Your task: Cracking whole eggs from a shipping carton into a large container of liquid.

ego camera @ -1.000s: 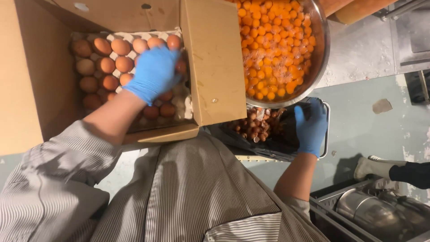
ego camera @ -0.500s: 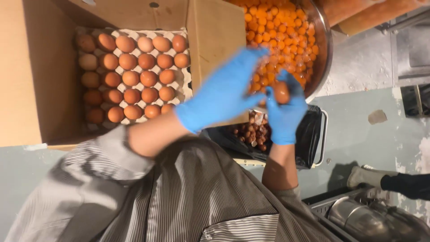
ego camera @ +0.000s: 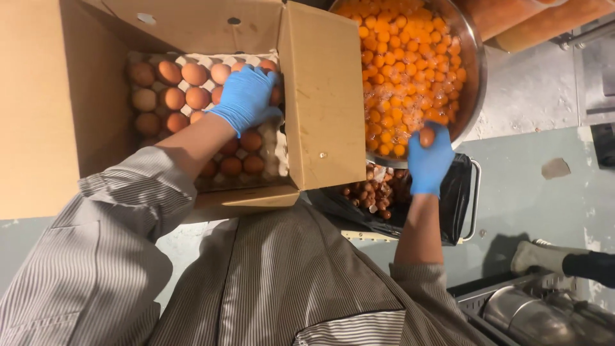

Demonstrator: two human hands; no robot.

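An open cardboard box point(ego camera: 323, 96) holds a tray of brown eggs point(ego camera: 173, 96). My left hand point(ego camera: 246, 99), in a blue glove, lies cupped over the eggs at the tray's right side; the glove hides what the fingers grip. To the right, a big steel bowl point(ego camera: 475, 96) is full of orange yolks point(ego camera: 410, 64). My right hand point(ego camera: 429, 163), also gloved in blue, holds a brown egg point(ego camera: 426, 136) against the bowl's near rim.
Below the bowl sits a black-lined bin point(ego camera: 458, 192) with broken eggshells point(ego camera: 375, 192) in it. Another person's white boot point(ego camera: 538, 256) stands on the grey floor at the right. Steel containers point(ego camera: 544, 314) fill the lower right corner.
My left hand swung from the box over to my right hand at the bowl, then back into the box. My right hand rose from the bin and now holds an egg.
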